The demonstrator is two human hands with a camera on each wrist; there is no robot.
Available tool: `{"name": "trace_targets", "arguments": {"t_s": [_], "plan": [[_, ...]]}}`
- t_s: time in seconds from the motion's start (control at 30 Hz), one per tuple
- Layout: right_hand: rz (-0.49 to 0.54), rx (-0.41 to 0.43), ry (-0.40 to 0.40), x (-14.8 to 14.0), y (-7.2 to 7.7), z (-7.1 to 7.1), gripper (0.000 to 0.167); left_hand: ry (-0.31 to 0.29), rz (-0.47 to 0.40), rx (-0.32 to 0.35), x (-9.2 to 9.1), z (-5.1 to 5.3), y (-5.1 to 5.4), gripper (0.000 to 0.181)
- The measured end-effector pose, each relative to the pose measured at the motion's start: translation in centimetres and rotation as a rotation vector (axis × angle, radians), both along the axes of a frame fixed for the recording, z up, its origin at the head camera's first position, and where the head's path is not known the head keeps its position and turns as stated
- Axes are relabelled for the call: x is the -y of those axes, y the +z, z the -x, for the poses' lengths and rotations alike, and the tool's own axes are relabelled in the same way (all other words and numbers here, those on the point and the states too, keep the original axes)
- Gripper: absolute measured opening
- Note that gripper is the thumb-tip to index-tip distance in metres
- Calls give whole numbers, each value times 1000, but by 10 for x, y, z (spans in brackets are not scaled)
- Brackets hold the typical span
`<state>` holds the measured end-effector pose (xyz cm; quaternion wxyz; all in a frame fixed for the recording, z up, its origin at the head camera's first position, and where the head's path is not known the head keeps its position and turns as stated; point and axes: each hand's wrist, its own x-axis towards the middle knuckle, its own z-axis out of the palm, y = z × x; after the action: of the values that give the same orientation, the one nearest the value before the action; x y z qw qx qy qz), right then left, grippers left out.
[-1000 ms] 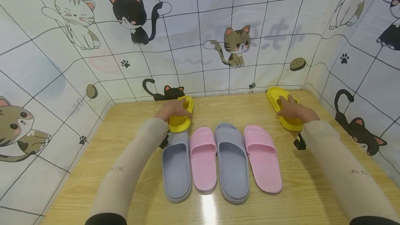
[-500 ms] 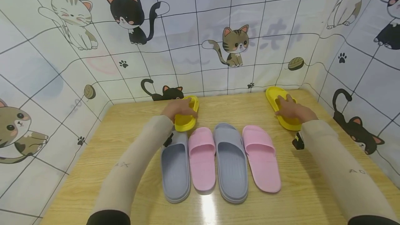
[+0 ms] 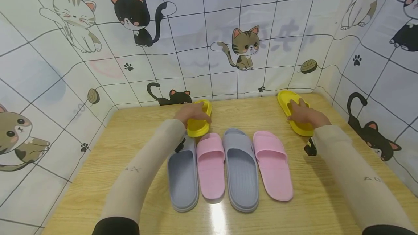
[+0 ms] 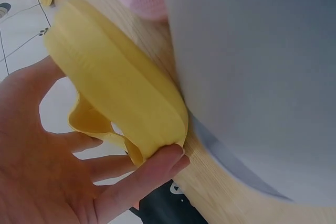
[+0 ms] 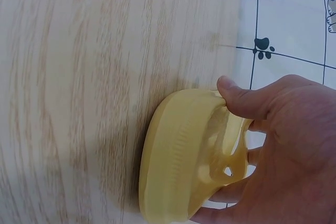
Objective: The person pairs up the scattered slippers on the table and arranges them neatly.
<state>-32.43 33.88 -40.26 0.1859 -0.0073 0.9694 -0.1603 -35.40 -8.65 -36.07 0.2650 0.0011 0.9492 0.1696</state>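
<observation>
My left hand (image 3: 192, 112) grips a yellow slipper (image 3: 197, 131) by its sides, behind the leftmost grey slipper (image 3: 183, 180). In the left wrist view, the thumb and fingers span this yellow slipper (image 4: 115, 77), whose side faces the camera. At the back right, my right hand (image 3: 303, 114) holds the other yellow slipper (image 3: 286, 99), with its heel end toward me. That slipper (image 5: 176, 150) lies against the wooden surface in the right wrist view. Part of each yellow slipper is hidden by the hand.
A pink slipper (image 3: 211, 177), a second grey slipper (image 3: 242, 180) and a second pink slipper (image 3: 275, 173) continue the front row on the wooden table (image 3: 130, 148). A cat-print wall covering (image 3: 225, 79) bounds the back and sides.
My left hand has moved to the right, bringing its yellow slipper along toward the gap behind the pink slipper. The right hand and its slipper stay put.
</observation>
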Motion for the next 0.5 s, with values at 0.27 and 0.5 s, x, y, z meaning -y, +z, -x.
{"name": "trace_targets", "arguments": {"t_s": [0.27,0.5], "plan": [[-13,-3,10,-2,0,3,86,-35,13,-8,-10,0,2,104],[-4,-4,19,-3,-2,4,86,-66,14,-21,-16,-4,3,103]]}}
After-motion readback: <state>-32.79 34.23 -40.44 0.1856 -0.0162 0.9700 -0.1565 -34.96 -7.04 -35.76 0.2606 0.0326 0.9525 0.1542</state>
